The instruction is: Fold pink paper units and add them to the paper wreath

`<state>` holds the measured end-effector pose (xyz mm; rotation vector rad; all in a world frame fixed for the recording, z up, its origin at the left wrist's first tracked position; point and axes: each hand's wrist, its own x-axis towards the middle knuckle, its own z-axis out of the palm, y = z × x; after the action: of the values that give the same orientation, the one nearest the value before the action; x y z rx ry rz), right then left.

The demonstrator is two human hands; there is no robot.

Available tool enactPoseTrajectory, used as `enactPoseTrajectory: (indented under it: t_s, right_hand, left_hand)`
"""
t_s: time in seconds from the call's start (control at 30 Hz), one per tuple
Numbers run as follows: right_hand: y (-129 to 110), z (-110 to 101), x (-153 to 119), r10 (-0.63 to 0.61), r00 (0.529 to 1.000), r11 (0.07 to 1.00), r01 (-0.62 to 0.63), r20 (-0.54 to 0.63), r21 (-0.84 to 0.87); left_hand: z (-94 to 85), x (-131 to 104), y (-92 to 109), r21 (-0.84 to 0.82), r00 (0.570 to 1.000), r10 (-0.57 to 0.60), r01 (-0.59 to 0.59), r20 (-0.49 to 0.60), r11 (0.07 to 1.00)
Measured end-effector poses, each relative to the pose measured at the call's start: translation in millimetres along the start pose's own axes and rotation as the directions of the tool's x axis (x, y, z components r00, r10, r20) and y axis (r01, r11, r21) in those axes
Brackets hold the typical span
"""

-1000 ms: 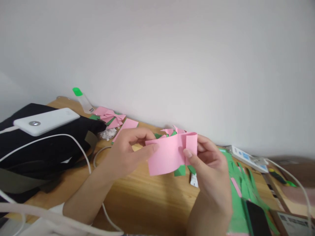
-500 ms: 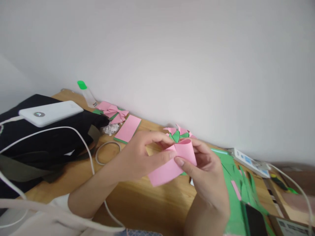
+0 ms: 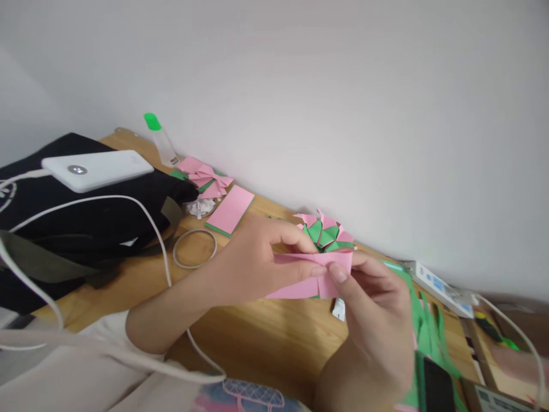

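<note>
Both the left hand (image 3: 253, 269) and right hand (image 3: 377, 315) pinch folded pink paper (image 3: 298, 289) between fingers (image 3: 294, 236) above the grained wooden table (image 3: 274, 337).

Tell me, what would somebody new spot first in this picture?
Probably the pink paper in the middle, held by the left hand and right hand. Just beyond it, near the wall, a spiky pink-and-green paper shape might catch the eye. Over on the left, a white device lies on black fabric.
</note>
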<state>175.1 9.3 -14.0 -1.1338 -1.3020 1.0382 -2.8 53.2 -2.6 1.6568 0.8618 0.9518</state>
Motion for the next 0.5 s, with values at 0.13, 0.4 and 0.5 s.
enactPoseTrajectory:
  t_s: [0.13, 0.4, 0.5]
  right_hand:
    - [0.0, -0.9, -1.0, 0.014, 1.0, 1.0, -0.014, -0.001, 0.002]
    - [-5.8, 0.7, -1.7, 0.028, 0.999, 0.999, -0.029, -0.026, -0.019]
    - [-5.4, 0.9, -1.8, 0.051, 0.998, 0.999, -0.051, -0.035, 0.004]
  left_hand:
    - [-0.6, -0.7, 2.5, -0.013, 1.0, -0.009, 0.009, 0.014, 1.0]
    - [-0.9, -0.3, 2.8, -0.022, 1.0, -0.021, 0.021, 0.017, 1.0]
    - [-0.8, -1.1, 1.6, -0.012, 1.0, -0.006, 0.006, 0.009, 1.0]
